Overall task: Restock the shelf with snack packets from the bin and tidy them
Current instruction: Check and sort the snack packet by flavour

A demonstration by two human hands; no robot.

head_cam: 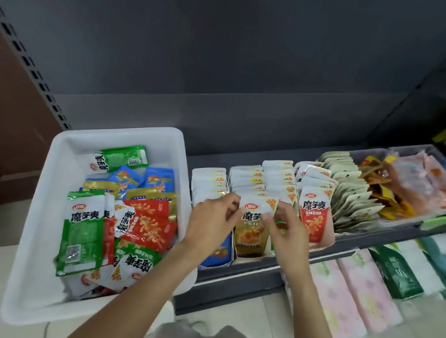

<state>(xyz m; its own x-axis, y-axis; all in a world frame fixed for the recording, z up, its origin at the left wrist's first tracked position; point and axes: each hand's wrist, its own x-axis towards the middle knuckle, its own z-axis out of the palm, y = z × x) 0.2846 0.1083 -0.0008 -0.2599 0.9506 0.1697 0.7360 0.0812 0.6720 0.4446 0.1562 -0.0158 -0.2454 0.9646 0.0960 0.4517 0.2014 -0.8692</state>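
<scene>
A white bin (46,200) at the left holds several loose snack packets, green (83,223), red (149,227) and blue (156,179). On the dark shelf (243,273) stand rows of upright white packets. A gold-fronted packet (253,231) stands at the front of the middle row. My left hand (212,219) pinches its top left corner. My right hand (284,227) pinches its top right corner. A red-fronted packet (314,220) leads the row to the right, and a blue one (221,252) shows below my left wrist.
Further right on the shelf are cream packets (353,200) and clear trays of orange and pink snacks (416,183). Pink and green tissue packs (365,291) lie on the lower level. A slotted upright (24,58) rises at the left. The shelf's grey back panel (233,54) is bare.
</scene>
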